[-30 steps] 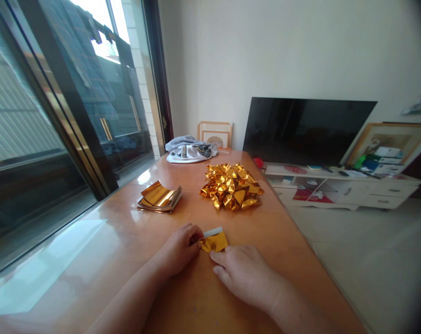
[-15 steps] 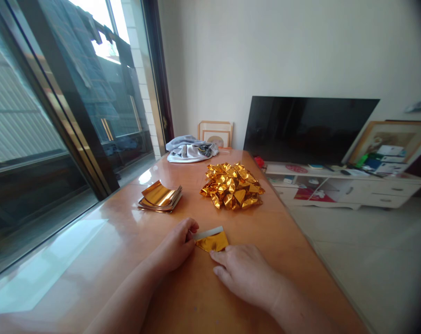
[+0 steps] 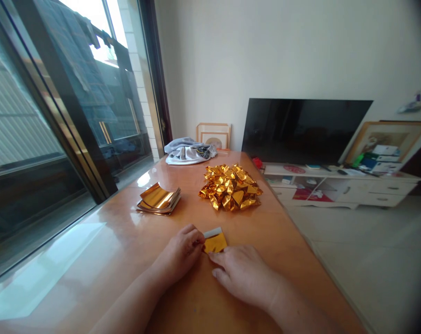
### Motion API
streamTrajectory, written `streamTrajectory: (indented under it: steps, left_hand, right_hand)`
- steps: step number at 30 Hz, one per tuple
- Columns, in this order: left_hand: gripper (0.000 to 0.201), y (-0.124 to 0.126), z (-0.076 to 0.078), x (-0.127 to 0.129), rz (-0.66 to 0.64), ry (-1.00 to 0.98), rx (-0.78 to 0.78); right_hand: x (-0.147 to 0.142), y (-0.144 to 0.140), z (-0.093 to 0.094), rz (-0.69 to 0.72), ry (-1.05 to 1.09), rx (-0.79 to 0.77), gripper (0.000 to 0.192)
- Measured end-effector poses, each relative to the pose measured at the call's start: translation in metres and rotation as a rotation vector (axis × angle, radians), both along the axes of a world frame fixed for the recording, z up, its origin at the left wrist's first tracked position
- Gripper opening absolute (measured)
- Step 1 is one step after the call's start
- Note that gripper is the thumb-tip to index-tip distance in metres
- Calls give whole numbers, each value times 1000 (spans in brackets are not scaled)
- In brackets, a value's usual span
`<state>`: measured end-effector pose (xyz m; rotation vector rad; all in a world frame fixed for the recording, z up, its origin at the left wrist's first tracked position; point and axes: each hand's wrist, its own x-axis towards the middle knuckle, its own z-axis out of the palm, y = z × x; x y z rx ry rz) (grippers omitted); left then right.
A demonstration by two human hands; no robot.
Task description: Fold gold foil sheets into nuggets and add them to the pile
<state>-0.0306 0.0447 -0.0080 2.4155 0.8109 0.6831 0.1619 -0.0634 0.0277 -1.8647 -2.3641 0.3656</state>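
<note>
Lying between both hands' fingers [image 3: 200, 243], touching them: gold foil sheet [image 3: 215, 242].

Both hands, left hand [image 3: 181, 253] and right hand [image 3: 243, 273], pinch a folded gold foil sheet [image 3: 215, 241] on the wooden table [image 3: 127, 241], near the heap of folded gold pieces [image 3: 230, 186].

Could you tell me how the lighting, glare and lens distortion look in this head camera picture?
Head view: daylight from the window throws a pale glare patch on the glossy table; the folded gold foil pile glints; the window frame bows and leans from wide-angle distortion; the right corners darken; the left hand and right hand on the gold foil sheet look reasonably sharp.
</note>
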Motion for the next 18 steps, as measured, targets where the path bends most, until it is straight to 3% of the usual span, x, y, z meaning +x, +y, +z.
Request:
streamTrajectory:
  steps: [4, 9, 14, 18]
  left_hand:
    - [20, -4, 2, 5, -54, 93, 15]
    - [6, -6, 4, 5, -26, 146, 72]
    - [6, -6, 5, 6, -9, 172, 102]
    - [7, -5, 4, 6, -10, 184, 121]
  right_hand:
    - [4, 0, 1, 5, 44, 5, 29]
    - [17, 14, 1, -46, 159, 16, 27]
    - [35, 39, -19, -303, 301, 229, 27]
    - [39, 54, -39, -371, 436, 232, 37]
